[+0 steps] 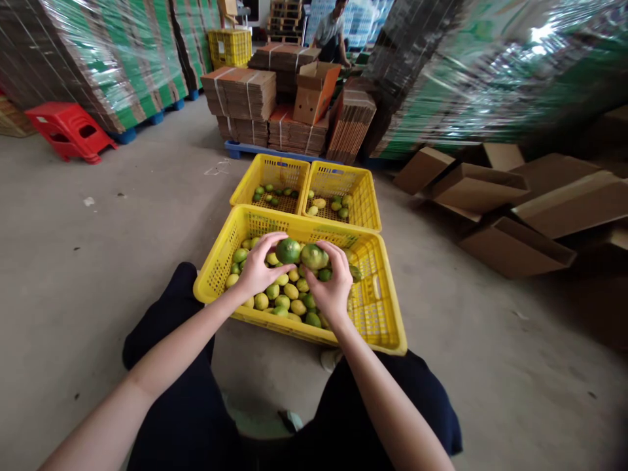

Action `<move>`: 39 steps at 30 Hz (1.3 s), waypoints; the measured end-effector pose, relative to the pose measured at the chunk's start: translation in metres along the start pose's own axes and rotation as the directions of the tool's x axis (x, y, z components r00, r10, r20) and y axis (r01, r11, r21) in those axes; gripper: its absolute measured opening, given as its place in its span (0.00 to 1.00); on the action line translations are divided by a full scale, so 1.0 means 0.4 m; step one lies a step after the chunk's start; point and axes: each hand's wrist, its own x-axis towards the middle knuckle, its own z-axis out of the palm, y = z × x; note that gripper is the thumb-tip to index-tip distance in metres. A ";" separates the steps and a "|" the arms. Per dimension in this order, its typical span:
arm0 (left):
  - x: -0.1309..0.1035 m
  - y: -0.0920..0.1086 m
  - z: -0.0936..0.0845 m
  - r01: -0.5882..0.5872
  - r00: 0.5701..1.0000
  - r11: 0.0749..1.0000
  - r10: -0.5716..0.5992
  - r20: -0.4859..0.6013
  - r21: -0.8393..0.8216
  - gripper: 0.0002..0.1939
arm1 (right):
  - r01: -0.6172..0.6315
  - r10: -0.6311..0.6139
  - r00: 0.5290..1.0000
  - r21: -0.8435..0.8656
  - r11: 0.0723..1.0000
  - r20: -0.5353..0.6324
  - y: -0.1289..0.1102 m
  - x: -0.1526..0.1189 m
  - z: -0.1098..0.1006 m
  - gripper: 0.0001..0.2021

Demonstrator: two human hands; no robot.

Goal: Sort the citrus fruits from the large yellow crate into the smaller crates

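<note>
My left hand (260, 267) grips a dark green lime (288, 251) between thumb and fingers. Close beside it, my right hand (332, 281) pinches a yellowish-green lime (314, 257). Both fruits are held up above a large yellow plastic crate (387, 294) in front of my knees. Inside that crate lie many green and yellow limes (289, 291), mostly toward its left and middle, partly hidden by my hands. The crate's right part shows its bare slatted floor.
Two smaller-looking yellow crates, a left one (245, 186) and a right one (370, 196), stand just beyond, each with several limes. Behind them flattened cartons (240, 88) are stacked on a blue pallet (235, 150). Open cardboard boxes (481, 186) lie right; a red stool (69, 127) stands left. A person (331, 33) is at the back.
</note>
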 end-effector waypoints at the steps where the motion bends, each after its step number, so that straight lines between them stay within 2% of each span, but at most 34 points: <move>1: 0.002 0.000 0.000 0.103 0.995 0.991 -0.104 0.000 -0.083 0.29 | -0.122 0.117 0.992 0.099 0.988 0.050 -0.005 0.006 -0.005 0.21; 3: 0.008 0.003 -0.004 0.312 0.950 0.917 -0.309 0.052 -0.250 0.31 | -0.382 0.344 0.923 0.294 0.876 0.174 -0.013 0.018 -0.012 0.24; 5: 0.015 0.007 -0.009 0.499 0.864 0.780 -0.479 0.152 -0.377 0.30 | -0.566 0.489 0.824 0.421 0.709 0.285 -0.021 0.026 -0.016 0.25; 7: 0.021 0.010 -0.012 0.639 0.758 0.619 -0.608 0.235 -0.458 0.28 | -0.656 0.550 0.752 0.484 0.579 0.362 -0.026 0.030 -0.016 0.22; 9: 0.026 0.011 -0.010 0.731 0.643 0.454 -0.708 0.293 -0.510 0.28 | -0.707 0.564 0.702 0.515 0.485 0.434 -0.028 0.031 -0.014 0.21; 12: 0.032 0.012 -0.003 0.808 0.482 0.246 -0.799 0.360 -0.536 0.27 | -0.758 0.568 0.643 0.531 0.378 0.513 -0.028 0.031 -0.010 0.23; 15: 0.038 0.017 0.001 0.869 0.338 0.083 -0.820 0.463 -0.488 0.29 | -0.796 0.589 0.588 0.528 0.296 0.555 -0.026 0.032 -0.007 0.24; 17: 0.042 0.020 0.000 0.886 0.280 0.011 -0.809 0.517 -0.463 0.29 | -0.819 0.602 0.551 0.514 0.257 0.578 -0.023 0.035 -0.006 0.23; 19: 0.043 0.018 -0.001 0.888 0.263 -0.016 -0.802 0.536 -0.459 0.28 | -0.843 0.619 0.512 0.488 0.226 0.596 -0.019 0.039 -0.007 0.22; 21: 0.041 0.012 -0.002 0.890 0.265 -0.012 -0.802 0.536 -0.457 0.27 | -0.863 0.640 0.471 0.466 0.194 0.607 -0.013 0.042 -0.008 0.21; 23: 0.035 0.004 -0.001 0.886 0.288 0.014 -0.802 0.524 -0.464 0.26 | -0.875 0.660 0.436 0.460 0.151 0.612 -0.006 0.043 -0.009 0.20; 24: 0.031 0.001 0.000 0.877 0.318 0.045 -0.800 0.509 -0.478 0.25 | -0.876 0.667 0.424 0.464 0.131 0.613 -0.002 0.043 -0.009 0.20; 25: 0.027 -0.002 0.000 0.863 0.366 0.096 -0.796 0.482 -0.495 0.24 | -0.874 0.671 0.422 0.471 0.122 0.609 0.003 0.041 -0.009 0.19; 26: 0.023 -0.003 0.000 0.840 0.435 0.177 -0.785 0.441 -0.514 0.22 | -0.866 0.674 0.434 0.483 0.129 0.598 0.007 0.040 -0.008 0.18; 28: 0.017 -0.002 0.000 0.749 0.616 0.421 -0.727 0.304 -0.512 0.22 | -0.826 0.677 0.510 0.521 0.215 0.531 0.013 0.035 -0.005 0.18; 30: 0.014 0.000 -0.003 0.588 0.795 0.699 -0.592 0.131 -0.407 0.27 | -0.739 0.657 0.642 0.550 0.390 0.396 0.014 0.029 -0.003 0.21; 31: 0.014 0.001 -0.005 0.487 0.866 0.813 -0.498 0.054 -0.319 0.30 | -0.678 0.627 0.711 0.545 0.493 0.318 0.013 0.027 -0.004 0.23; 32: 0.014 0.002 -0.008 0.384 0.919 0.896 -0.395 -0.004 -0.222 0.31 | -0.613 0.582 0.774 0.523 0.593 0.247 0.012 0.024 -0.004 0.25; 33: 0.014 0.003 -0.010 0.282 0.956 0.951 -0.289 -0.040 -0.129 0.31 | -0.546 0.528 0.828 0.491 0.679 0.191 0.010 0.022 -0.005 0.26; 35: 0.013 0.005 -0.012 0.098 0.993 0.995 -0.097 -0.065 0.021 0.28 | -0.421 0.412 0.903 0.423 0.802 0.117 0.009 0.017 -0.006 0.24; 37: 0.010 0.008 -0.011 -0.030 0.998 0.993 0.037 -0.058 0.113 0.26 | -0.318 0.314 0.947 0.369 0.873 0.072 0.012 0.013 -0.005 0.22; 39: 0.006 0.011 -0.008 -0.108 0.993 0.981 0.115 -0.035 0.160 0.25 | -0.236 0.236 0.971 0.313 0.920 0.040 0.018 0.008 -0.002 0.19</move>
